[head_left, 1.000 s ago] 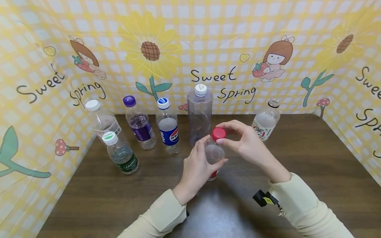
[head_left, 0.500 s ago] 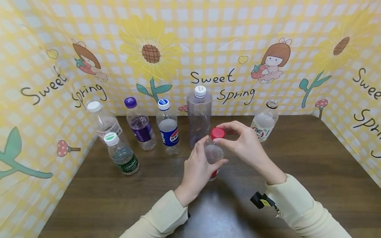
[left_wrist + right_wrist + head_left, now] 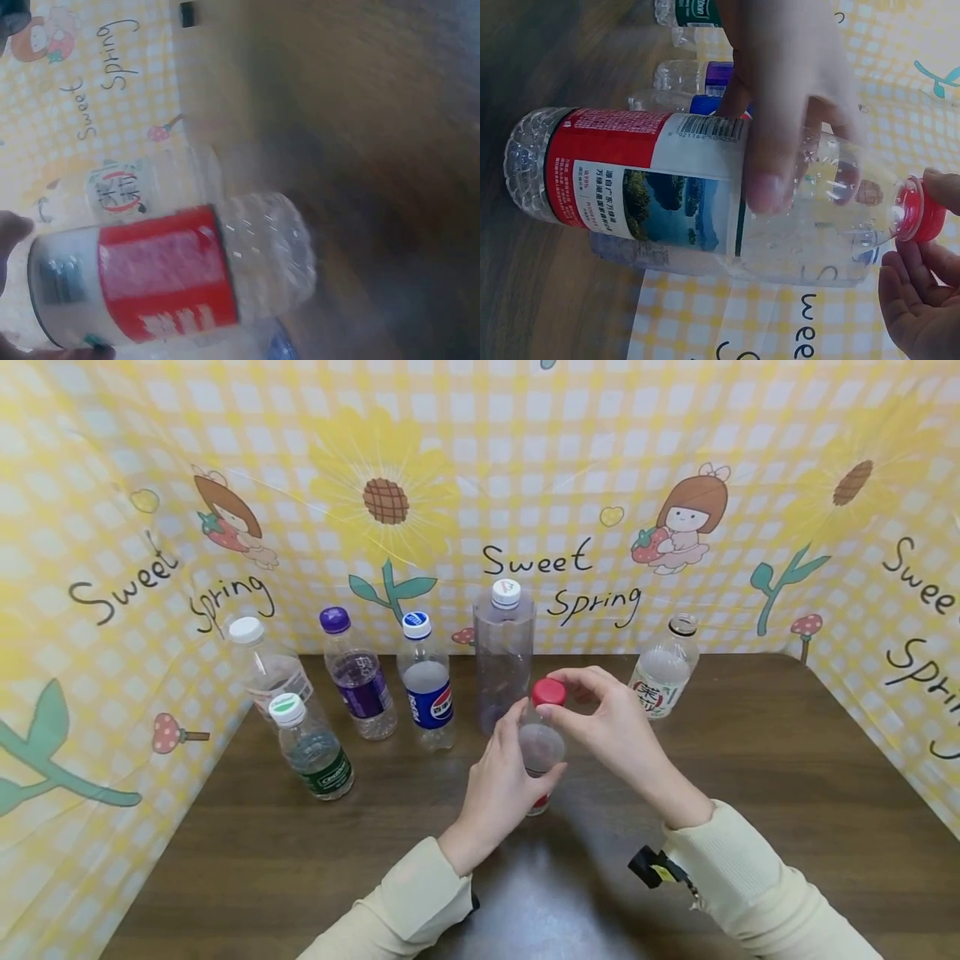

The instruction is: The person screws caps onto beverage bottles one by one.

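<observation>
A clear plastic bottle [image 3: 542, 745] with a red and white label [image 3: 630, 172] stands upright on the table in front of me. My left hand [image 3: 498, 793] grips its upper body, with thumb and fingers on opposite sides. On the bottle's neck sits a red cap [image 3: 550, 692], pinched between the thumb and fingers of my right hand [image 3: 611, 718]. The right wrist view shows the red cap [image 3: 922, 210] at the bottle's mouth; whether it is loose or tight I cannot tell. The left wrist view shows the label side [image 3: 165, 270] close up.
Behind stand a tall bottle [image 3: 504, 652] with a white cap, a Pepsi bottle [image 3: 426, 693] and a purple-capped bottle [image 3: 360, 685]. To the left are a green-labelled bottle [image 3: 322, 768] and a white-capped bottle [image 3: 266, 664]. A capless bottle [image 3: 663, 677] stands back right on the wooden table [image 3: 787, 827].
The head view has shifted slightly, so the backdrop sits a little lower. Both hands keep their hold on the bottle and the cap, with only slight movement.
</observation>
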`<act>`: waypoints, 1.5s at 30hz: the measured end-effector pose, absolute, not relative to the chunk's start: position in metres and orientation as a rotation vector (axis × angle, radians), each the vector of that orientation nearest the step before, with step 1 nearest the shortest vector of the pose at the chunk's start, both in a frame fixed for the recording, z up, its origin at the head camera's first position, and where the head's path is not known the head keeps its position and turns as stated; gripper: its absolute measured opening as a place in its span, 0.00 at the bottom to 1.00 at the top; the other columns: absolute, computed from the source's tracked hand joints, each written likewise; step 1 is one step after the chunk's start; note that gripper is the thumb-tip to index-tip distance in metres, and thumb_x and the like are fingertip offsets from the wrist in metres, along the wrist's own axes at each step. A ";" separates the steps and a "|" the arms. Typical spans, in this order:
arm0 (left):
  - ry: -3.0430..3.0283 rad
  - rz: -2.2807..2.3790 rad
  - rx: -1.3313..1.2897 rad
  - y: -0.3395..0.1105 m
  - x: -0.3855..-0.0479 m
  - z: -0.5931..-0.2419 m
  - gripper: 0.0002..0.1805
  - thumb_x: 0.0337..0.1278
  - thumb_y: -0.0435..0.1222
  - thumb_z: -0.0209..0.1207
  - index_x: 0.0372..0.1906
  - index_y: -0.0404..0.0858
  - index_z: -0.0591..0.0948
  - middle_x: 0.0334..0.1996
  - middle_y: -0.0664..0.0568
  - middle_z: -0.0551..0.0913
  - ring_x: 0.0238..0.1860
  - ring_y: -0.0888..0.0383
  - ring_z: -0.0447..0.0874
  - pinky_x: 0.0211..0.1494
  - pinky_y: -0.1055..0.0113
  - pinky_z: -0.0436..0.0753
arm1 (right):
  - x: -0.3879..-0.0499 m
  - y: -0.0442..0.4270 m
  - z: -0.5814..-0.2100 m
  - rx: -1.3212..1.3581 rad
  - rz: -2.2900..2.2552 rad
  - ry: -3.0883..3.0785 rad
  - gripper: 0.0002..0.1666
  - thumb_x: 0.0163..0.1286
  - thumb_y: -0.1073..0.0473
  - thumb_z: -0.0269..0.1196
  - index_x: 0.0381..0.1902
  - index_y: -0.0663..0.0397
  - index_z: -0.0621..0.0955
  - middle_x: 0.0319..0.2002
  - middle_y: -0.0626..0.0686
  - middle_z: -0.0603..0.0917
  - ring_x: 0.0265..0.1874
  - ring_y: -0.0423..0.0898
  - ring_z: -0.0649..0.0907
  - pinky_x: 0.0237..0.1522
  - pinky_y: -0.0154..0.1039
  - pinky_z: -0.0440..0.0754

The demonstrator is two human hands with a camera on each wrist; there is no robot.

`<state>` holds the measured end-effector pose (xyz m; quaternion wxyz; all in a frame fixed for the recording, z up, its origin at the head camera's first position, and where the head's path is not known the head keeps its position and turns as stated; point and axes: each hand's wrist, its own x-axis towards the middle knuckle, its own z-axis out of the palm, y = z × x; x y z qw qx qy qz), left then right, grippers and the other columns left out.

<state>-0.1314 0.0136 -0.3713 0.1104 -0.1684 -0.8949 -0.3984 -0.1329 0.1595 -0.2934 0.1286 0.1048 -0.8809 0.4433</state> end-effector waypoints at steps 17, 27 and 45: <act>-2.684 -1.122 -0.458 0.024 -0.134 -0.379 0.50 0.47 0.46 0.70 0.72 0.50 0.53 0.58 0.45 0.70 0.55 0.49 0.76 0.40 0.55 0.86 | -0.116 0.255 -0.301 0.112 0.984 -2.693 0.22 0.67 0.52 0.62 0.54 0.59 0.79 0.46 0.60 0.81 0.34 0.32 0.76 0.33 0.28 0.75; -2.651 -1.149 -0.486 0.041 -0.151 -0.372 0.48 0.49 0.48 0.68 0.70 0.40 0.55 0.60 0.44 0.73 0.57 0.50 0.77 0.47 0.50 0.84 | -0.092 0.341 -0.357 -0.112 0.788 -3.044 0.31 0.70 0.48 0.58 0.60 0.68 0.72 0.53 0.72 0.77 0.40 0.55 0.79 0.33 0.43 0.75; -2.650 -1.020 -0.445 0.086 -0.201 -0.372 0.44 0.54 0.50 0.65 0.69 0.38 0.56 0.62 0.44 0.72 0.55 0.48 0.78 0.44 0.52 0.85 | -0.072 0.360 -0.419 -0.176 0.900 -3.147 0.33 0.65 0.55 0.64 0.59 0.74 0.70 0.54 0.80 0.73 0.47 0.72 0.79 0.41 0.60 0.80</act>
